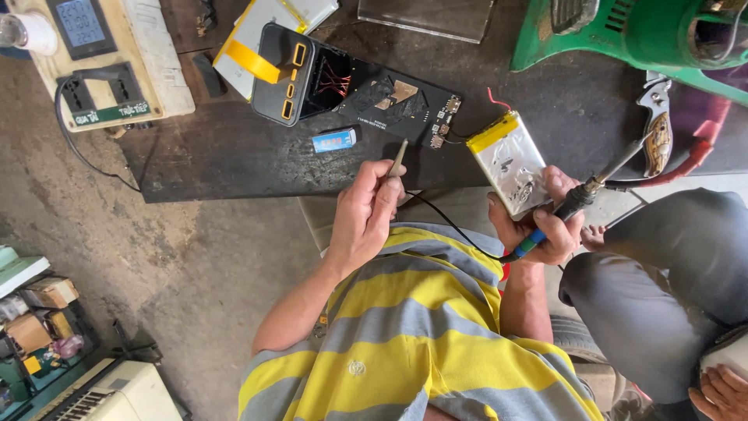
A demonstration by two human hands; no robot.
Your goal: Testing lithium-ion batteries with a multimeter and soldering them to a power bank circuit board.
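Note:
My left hand is closed on a thin tan stick whose tip points up at the black circuit board. My right hand grips a soldering iron with a blue and black handle, and the same hand props up a silver battery pouch with yellow tape along its top. A thin black wire runs from the pouch side toward the board. Next to the board lies the opened black case with orange ports and red wires inside.
A small blue and white object lies on the dark work board. A wooden socket block with a meter sits top left, a green machine top right, shears beside it. Another person's grey-trousered knee is at right.

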